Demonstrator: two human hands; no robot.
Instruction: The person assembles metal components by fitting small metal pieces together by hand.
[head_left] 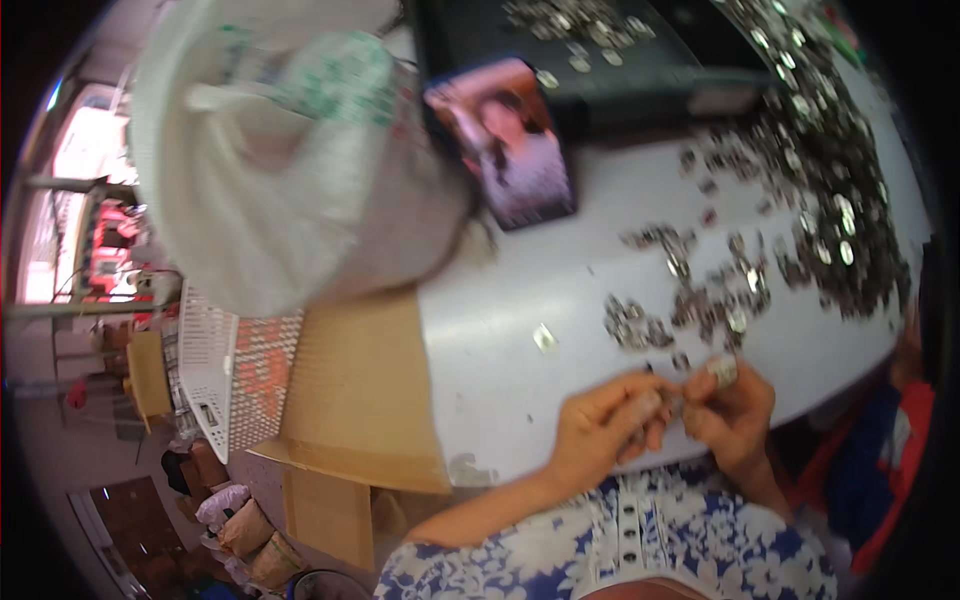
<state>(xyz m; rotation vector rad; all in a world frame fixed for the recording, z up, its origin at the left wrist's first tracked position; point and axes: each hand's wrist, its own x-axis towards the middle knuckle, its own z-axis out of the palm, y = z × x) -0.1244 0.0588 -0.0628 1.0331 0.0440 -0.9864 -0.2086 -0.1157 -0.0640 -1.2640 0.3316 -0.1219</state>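
Observation:
Close together above the table's near edge, my left hand [605, 420] and my right hand [738, 412] are closed with the fingertips pinched toward each other. Whatever sits between the fingertips is too small and blurred to name. A pale wrap [722, 372] covers a finger of the right hand. Just beyond the hands lie small shiny oval metal pieces, in a little cluster [636, 324] and a looser group [722, 300]. A far larger heap of the same pieces [845, 215] spreads along the table's right side.
A phone [510, 150] with a lit screen leans by a black tray [670, 85] that holds more metal pieces. The big white sack [290, 190] fills the left of the white table [500, 370]. Cardboard [360, 390] and a white plastic basket [215, 370] adjoin it. Another person's sleeve [905, 440] shows at right.

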